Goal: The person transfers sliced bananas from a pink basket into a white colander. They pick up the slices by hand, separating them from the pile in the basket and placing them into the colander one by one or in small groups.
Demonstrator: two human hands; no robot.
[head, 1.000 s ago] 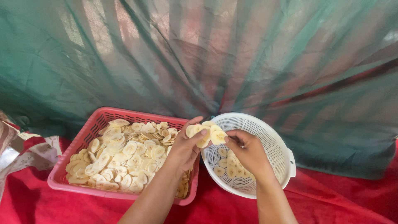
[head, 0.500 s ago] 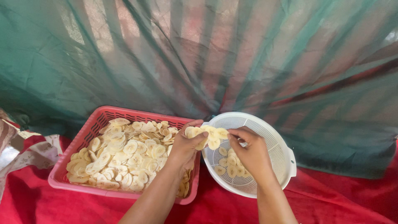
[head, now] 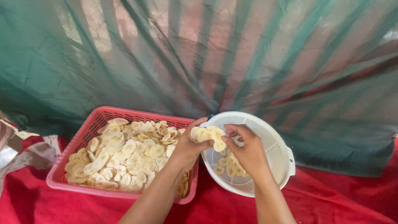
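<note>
Backdrop: a green mesh curtain [head: 199, 62] hangs in folds across the whole upper view, its lower edge reaching down behind the containers.
Surface: a red cloth [head: 340, 199] covers the counter; everything rests on it.
Left margin: a pale patterned fabric [head: 29, 153] lies bunched at the left edge, beside the red cloth.
Basket: a pink plastic basket [head: 89, 130] with slotted walls sits left of centre, upright, its right corner just beside the colander.
Basket contents: pale yellow sliced chips [head: 124, 159] fill the basket in an overlapping layer, heaped toward the back right.
Colander: a white perforated colander [head: 273, 137] with side handles stands right of the basket, tilted slightly toward the camera.
Colander contents: a few loose chips [head: 228, 168] lie on its floor, partly hidden behind the right hand.
Left hand: the left hand [head: 188, 145] reaches over the basket's right corner, fingers curled, gripping one end of a clump of chips.
Right hand: the right hand [head: 248, 151] is over the colander bowl, fingertips closed on the other end of the same clump.
Held item: the clump of chips [head: 207, 135] sits between both hands, raised above the colander's left rim, near the gap between the two containers.
</note>
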